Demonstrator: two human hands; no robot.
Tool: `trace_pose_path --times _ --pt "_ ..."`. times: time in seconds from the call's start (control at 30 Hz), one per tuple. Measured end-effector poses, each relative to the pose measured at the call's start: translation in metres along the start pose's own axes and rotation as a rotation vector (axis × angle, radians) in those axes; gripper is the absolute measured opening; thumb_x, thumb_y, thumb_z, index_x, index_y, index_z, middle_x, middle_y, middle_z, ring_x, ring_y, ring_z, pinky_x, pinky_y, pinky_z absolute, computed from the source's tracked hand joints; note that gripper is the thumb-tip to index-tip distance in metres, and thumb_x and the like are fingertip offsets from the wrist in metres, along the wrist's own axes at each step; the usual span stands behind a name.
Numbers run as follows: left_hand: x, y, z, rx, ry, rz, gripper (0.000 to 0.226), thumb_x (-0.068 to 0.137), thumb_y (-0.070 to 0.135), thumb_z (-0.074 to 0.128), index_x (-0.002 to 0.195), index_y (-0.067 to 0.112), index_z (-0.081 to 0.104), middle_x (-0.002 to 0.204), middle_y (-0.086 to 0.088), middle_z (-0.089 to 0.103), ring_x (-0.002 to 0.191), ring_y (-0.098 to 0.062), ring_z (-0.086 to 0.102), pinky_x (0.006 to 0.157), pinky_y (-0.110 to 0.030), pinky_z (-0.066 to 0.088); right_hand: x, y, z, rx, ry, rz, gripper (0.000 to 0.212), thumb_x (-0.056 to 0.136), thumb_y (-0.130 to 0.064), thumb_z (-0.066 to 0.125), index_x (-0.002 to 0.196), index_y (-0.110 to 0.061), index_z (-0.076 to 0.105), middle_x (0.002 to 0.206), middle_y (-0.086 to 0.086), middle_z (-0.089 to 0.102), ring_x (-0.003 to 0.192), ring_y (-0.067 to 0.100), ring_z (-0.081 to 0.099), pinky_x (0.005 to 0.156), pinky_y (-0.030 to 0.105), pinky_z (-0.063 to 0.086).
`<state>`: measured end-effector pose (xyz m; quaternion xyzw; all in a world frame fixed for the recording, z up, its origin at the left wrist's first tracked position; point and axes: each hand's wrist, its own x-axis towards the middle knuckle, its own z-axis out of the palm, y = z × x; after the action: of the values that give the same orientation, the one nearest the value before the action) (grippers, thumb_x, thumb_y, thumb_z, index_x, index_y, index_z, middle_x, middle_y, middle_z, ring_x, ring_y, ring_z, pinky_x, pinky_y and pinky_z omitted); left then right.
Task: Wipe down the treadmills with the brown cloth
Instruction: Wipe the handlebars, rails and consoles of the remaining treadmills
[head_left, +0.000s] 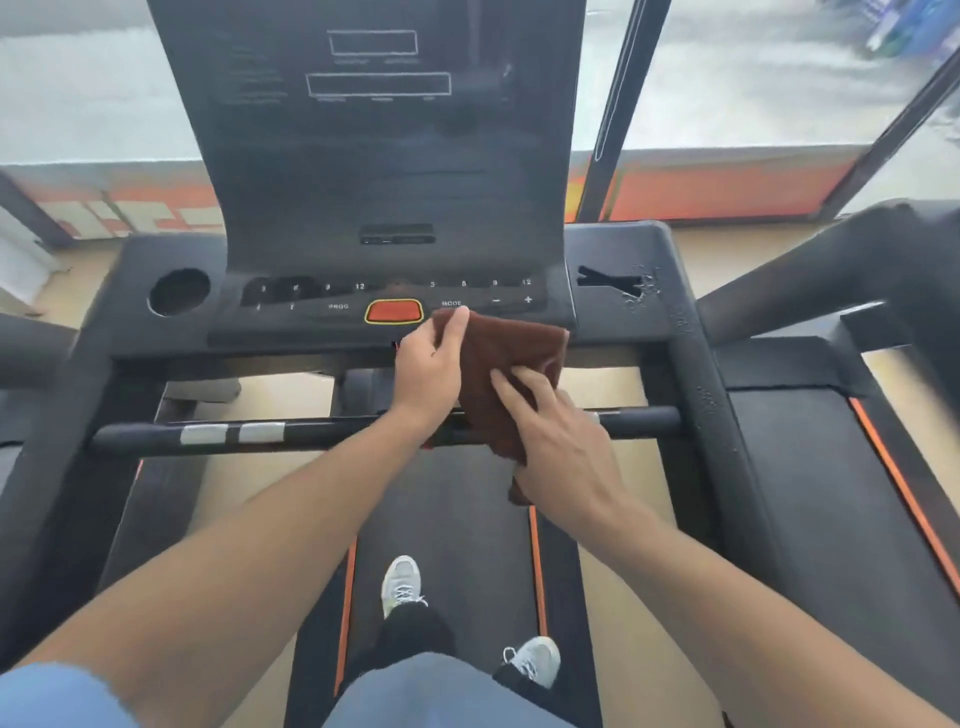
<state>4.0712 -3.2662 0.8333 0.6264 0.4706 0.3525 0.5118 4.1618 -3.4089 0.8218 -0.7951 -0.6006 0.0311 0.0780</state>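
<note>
I stand on a black treadmill (130, 322) and face its console. The brown cloth (514, 353) hangs between my hands, just below the console's button panel and to the right of the orange stop button (393, 312). My left hand (428, 371) grips the cloth's upper left edge with the thumb on top. My right hand (563, 441) holds the cloth's lower part, its fingers spread flat over the fabric. The cloth droops over the front crossbar (208, 434).
A second treadmill (810, 467) stands close on the right, its handrail (841, 265) angling up. A round cup holder (179, 292) sits left of the console. Water drops dot the right tray (641, 288). My feet stand on the belt (447, 525). Windows lie ahead.
</note>
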Motion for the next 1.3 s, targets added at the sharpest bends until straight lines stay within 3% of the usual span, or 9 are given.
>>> trace_pose_path --times 0.13,0.27,0.4,0.63,0.87,0.97,1.13,1.2,1.3 --pt "0.017 0.009 -0.005 0.101 -0.115 -0.065 0.027 0.106 0.042 0.049 0.115 0.023 0.067 0.103 0.014 0.070 0.093 0.006 0.063 0.076 -0.002 0.042 0.013 -0.002 -0.002 -0.013 -0.075 0.046 0.109 0.070 -0.022 0.086 0.161 -0.024 0.027 0.154 0.010 0.035 0.120 0.033 0.053 0.087 0.042 0.052" --pt "0.016 -0.009 -0.008 0.148 -0.164 -0.080 0.047 0.103 0.035 0.057 0.147 0.020 0.047 0.140 0.007 0.057 0.123 -0.010 0.056 0.104 -0.025 0.042 0.021 0.014 0.012 0.033 -0.302 0.168 0.115 0.072 -0.078 0.073 0.162 -0.030 0.021 0.167 0.007 0.020 0.144 0.032 0.032 0.115 0.045 0.033" --pt "0.004 -0.048 -0.016 0.498 -0.226 -0.005 0.046 0.097 0.034 0.065 0.140 0.023 0.052 0.132 0.005 0.064 0.125 -0.015 0.056 0.105 -0.032 0.042 0.038 0.038 0.023 0.092 -0.265 0.447 0.089 0.092 -0.082 0.035 0.151 -0.017 0.044 0.151 0.012 0.049 0.138 0.034 0.040 0.115 0.043 0.029" --pt "0.013 -0.067 -0.008 1.171 -0.523 -0.003 0.069 0.104 0.064 0.028 0.132 0.014 0.067 0.141 -0.015 0.059 0.137 -0.031 0.044 0.117 -0.042 0.027 0.068 0.032 0.039 0.050 -0.567 0.351 0.072 0.102 -0.066 0.008 0.131 -0.028 0.062 0.131 0.007 0.066 0.126 0.035 0.056 0.119 0.053 0.022" --pt "0.015 -0.108 -0.041 0.822 -0.404 0.343 0.045 0.104 0.050 0.040 0.100 0.019 0.072 0.097 0.004 0.069 0.111 -0.015 0.059 0.127 -0.032 -0.011 0.064 0.009 0.042 0.481 -0.207 0.363 0.022 0.104 -0.042 0.057 0.114 -0.026 0.069 0.103 -0.001 0.072 0.099 0.021 0.062 0.079 0.031 0.043" --pt "0.012 -0.106 -0.056 0.742 -0.468 0.382 0.056 0.104 0.052 0.035 0.116 0.012 0.072 0.119 -0.006 0.068 0.132 -0.017 0.044 0.123 -0.028 -0.019 0.055 -0.009 0.034 0.870 -0.061 0.416 0.017 0.100 -0.025 0.068 0.102 -0.042 0.067 0.094 -0.022 0.072 0.091 -0.003 0.065 0.076 0.012 0.046" --pt "0.019 -0.087 -0.049 0.515 -0.490 0.135 0.056 0.108 0.054 0.022 0.148 0.028 0.050 0.143 0.006 0.059 0.144 -0.006 0.029 0.124 -0.040 -0.019 0.050 -0.030 0.019 1.417 0.040 0.501 0.020 0.103 -0.012 0.061 0.118 -0.021 0.070 0.113 0.004 0.076 0.104 0.017 0.071 0.092 0.035 0.059" --pt "0.024 -0.085 -0.049 0.299 -0.497 -0.044 0.036 0.109 0.047 0.035 0.136 0.039 0.056 0.129 0.012 0.067 0.137 0.002 0.034 0.127 -0.042 -0.010 0.051 -0.033 0.012 1.556 0.037 0.526 0.024 0.103 -0.005 0.059 0.124 -0.013 0.066 0.116 0.007 0.076 0.105 0.014 0.071 0.092 0.029 0.057" --pt "0.028 -0.101 -0.052 -0.071 -0.412 -0.199 0.035 0.096 0.034 0.069 0.123 0.052 0.055 0.096 0.005 0.080 0.102 -0.018 0.073 0.108 -0.056 0.046 0.052 -0.028 0.014 1.389 0.015 0.556 0.029 0.098 -0.007 0.068 0.123 -0.022 0.067 0.108 0.000 0.077 0.101 0.011 0.073 0.079 0.021 0.057"
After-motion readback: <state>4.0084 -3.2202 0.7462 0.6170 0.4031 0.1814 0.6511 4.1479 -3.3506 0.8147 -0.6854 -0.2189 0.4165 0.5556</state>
